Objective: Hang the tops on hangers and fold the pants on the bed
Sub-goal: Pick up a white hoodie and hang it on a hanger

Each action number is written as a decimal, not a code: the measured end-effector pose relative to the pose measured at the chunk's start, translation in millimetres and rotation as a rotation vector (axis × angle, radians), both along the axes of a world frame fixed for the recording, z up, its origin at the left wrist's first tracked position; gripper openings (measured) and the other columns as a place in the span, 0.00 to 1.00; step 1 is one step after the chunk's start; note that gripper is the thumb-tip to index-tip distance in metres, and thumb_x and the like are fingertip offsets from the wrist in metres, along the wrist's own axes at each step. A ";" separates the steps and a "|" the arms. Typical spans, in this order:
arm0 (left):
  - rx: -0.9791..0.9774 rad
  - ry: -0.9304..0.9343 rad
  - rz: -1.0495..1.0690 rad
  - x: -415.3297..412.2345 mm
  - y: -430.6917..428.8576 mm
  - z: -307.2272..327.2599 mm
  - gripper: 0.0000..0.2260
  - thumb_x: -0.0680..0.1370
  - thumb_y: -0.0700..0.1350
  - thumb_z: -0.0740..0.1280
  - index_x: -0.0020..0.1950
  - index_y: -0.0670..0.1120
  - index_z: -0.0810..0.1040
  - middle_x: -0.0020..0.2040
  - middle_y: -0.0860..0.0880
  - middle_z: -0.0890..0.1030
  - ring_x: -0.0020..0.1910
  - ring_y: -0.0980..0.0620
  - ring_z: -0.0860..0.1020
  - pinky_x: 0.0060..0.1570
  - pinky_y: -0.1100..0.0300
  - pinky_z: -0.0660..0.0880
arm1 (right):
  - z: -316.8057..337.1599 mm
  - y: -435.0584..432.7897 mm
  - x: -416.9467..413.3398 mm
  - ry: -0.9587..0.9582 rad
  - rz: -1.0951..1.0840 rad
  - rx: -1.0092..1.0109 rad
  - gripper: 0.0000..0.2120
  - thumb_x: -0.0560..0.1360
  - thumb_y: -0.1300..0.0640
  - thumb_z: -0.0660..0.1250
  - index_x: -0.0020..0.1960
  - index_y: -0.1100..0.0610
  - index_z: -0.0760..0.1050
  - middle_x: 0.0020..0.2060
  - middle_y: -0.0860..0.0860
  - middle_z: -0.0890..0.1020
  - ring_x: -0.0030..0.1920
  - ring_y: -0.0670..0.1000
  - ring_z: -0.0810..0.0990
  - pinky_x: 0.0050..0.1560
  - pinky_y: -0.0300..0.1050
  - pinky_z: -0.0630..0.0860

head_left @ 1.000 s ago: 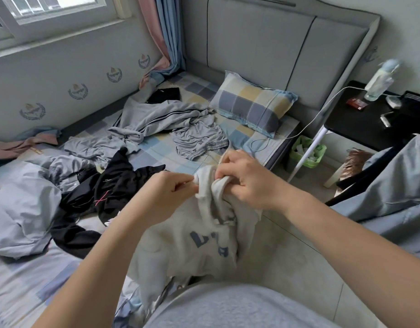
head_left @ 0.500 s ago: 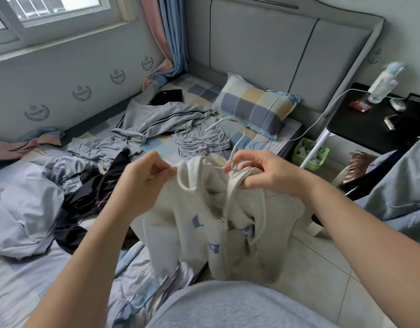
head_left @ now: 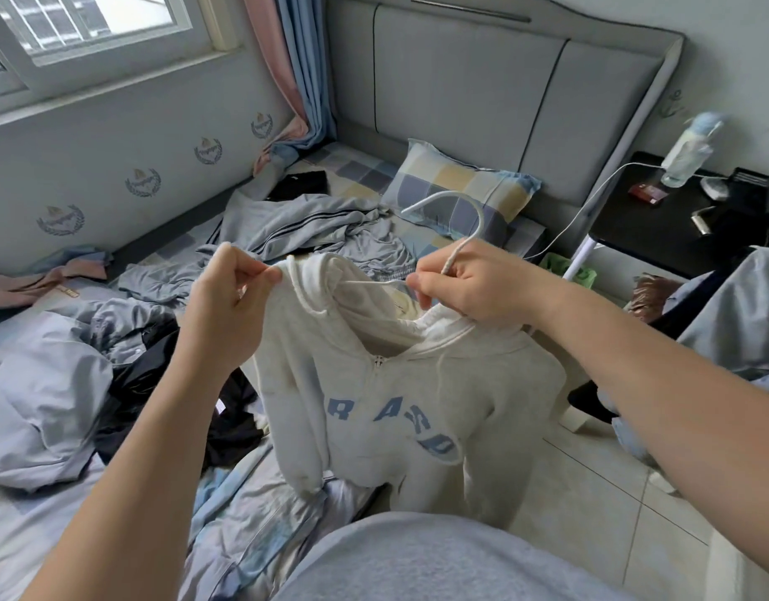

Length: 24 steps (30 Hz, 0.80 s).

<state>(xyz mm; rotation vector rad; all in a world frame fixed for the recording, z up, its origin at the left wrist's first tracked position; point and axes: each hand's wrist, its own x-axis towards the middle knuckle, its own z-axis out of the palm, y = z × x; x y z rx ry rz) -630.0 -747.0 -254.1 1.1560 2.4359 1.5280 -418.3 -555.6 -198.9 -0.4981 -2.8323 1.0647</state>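
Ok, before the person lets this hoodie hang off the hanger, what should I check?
1. Grip of right hand on hanger neck: ok.
2. Pinch of left hand on the hood edge of the hoodie: ok.
3. Hanger arms seated in both shoulders: cannot tell, fabric hides them.
4. The hook free above the hand: ok.
5. Both drawstrings even: not ok, one loops by the left hand, the other hangs down the chest.

Headboard [head_left: 504, 93]: grey padded panels, dark piping.
Window [head_left: 114, 19]: left of headboard, white frame, daylight.
Curtain [head_left: 304, 80]: pink and blue, between window and headboard.
Side table [head_left: 660, 236]: black, right of headboard.
Floor [head_left: 591, 514]: pale tiles.
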 end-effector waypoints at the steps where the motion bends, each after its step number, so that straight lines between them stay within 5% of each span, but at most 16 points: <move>1: 0.008 0.008 -0.007 -1.6 0.3 1.3 0.07 0.79 0.43 0.69 0.44 0.45 0.73 0.37 0.53 0.76 0.34 0.59 0.71 0.39 0.59 0.69 | 3.5 -0.9 -0.4 0.002 0.012 0.012 0.19 0.82 0.48 0.61 0.34 0.52 0.75 0.25 0.49 0.68 0.27 0.47 0.66 0.32 0.43 0.65; 5: 0.060 0.089 0.004 -9.5 -1.6 11.5 0.08 0.79 0.43 0.70 0.43 0.47 0.73 0.39 0.52 0.79 0.37 0.52 0.74 0.41 0.52 0.72 | 18.9 2.5 -1.7 -0.060 0.021 0.009 0.22 0.82 0.51 0.62 0.33 0.59 0.72 0.24 0.51 0.66 0.25 0.46 0.63 0.29 0.34 0.63; 9: 0.185 0.135 -0.023 -8.6 2.2 37.6 0.12 0.78 0.44 0.71 0.39 0.53 0.70 0.37 0.59 0.79 0.35 0.60 0.73 0.38 0.64 0.70 | 15.1 0.0 -11.2 -0.272 0.034 0.188 0.22 0.83 0.45 0.58 0.36 0.57 0.75 0.31 0.49 0.77 0.32 0.47 0.72 0.40 0.44 0.72; 11: 0.163 0.142 -0.099 -8.3 9.8 49.8 0.10 0.78 0.44 0.71 0.40 0.52 0.71 0.42 0.57 0.82 0.41 0.59 0.78 0.44 0.65 0.73 | 20.5 -6.8 -17.0 -0.189 0.074 0.243 0.21 0.84 0.47 0.58 0.36 0.54 0.74 0.31 0.49 0.76 0.33 0.48 0.74 0.40 0.46 0.74; 13: 0.088 0.148 -0.162 -12.6 15.3 54.6 0.07 0.78 0.45 0.71 0.43 0.51 0.75 0.47 0.51 0.84 0.48 0.56 0.82 0.51 0.57 0.77 | 35.0 -5.1 -21.5 0.011 0.056 0.153 0.20 0.83 0.51 0.61 0.33 0.55 0.72 0.26 0.45 0.72 0.28 0.44 0.69 0.34 0.38 0.68; 17: 0.037 0.116 -0.188 -18.1 11.2 39.1 0.03 0.79 0.44 0.71 0.49 0.53 0.79 0.48 0.53 0.83 0.49 0.61 0.79 0.54 0.56 0.76 | 44.5 0.6 -22.9 0.089 0.059 0.145 0.20 0.82 0.53 0.63 0.34 0.61 0.75 0.23 0.46 0.69 0.27 0.45 0.68 0.31 0.34 0.64; 20: -0.132 0.016 -0.197 -17.7 8.7 16.2 0.21 0.73 0.55 0.75 0.63 0.55 0.74 0.55 0.54 0.79 0.51 0.54 0.77 0.50 0.56 0.75 | 38.9 0.7 -21.8 0.099 0.046 0.149 0.20 0.82 0.54 0.63 0.34 0.63 0.74 0.22 0.45 0.69 0.27 0.44 0.70 0.32 0.33 0.64; 22: -0.286 -0.044 -0.119 -17.5 7.2 -6.6 0.27 0.72 0.49 0.77 0.68 0.54 0.69 0.56 0.52 0.76 0.53 0.51 0.75 0.49 0.54 0.74 | 40.0 3.6 -20.3 0.106 0.041 0.157 0.20 0.82 0.55 0.63 0.34 0.64 0.74 0.22 0.44 0.70 0.27 0.43 0.70 0.32 0.32 0.64; 24: -0.286 -0.031 -0.002 -19.2 6.5 -25.7 0.21 0.75 0.39 0.71 0.65 0.51 0.70 0.55 0.48 0.78 0.54 0.45 0.76 0.49 0.51 0.74 | 41.0 7.6 -17.9 0.110 0.025 0.159 0.20 0.82 0.55 0.63 0.34 0.64 0.75 0.21 0.45 0.69 0.26 0.43 0.69 0.32 0.33 0.64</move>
